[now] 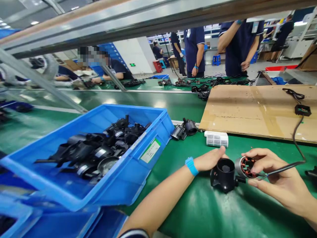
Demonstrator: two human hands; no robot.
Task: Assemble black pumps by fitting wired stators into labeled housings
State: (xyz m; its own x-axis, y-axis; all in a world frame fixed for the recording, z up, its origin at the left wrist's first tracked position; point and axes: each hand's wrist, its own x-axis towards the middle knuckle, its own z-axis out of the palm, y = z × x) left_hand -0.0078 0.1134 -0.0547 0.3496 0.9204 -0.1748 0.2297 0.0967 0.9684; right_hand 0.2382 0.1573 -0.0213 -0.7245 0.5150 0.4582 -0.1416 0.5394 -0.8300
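Blue bins [66, 219] left, cardboard sheet [247, 112] ahead; left hand [210, 160] grips black housing [225, 178], right hand [279, 173] pinches copper-wound stator [244, 167] just beside it.

The single view looks from the person's head, facing forward and down, low over a glossy green work surface [183, 215]. It is close to the bare left hand [208, 160] and bare right hand [284, 181], both at lower right. Beneath a long, slanting grey metal beam [148, 18], it reaches distant standing co-workers in dark blue shirts [194, 43].
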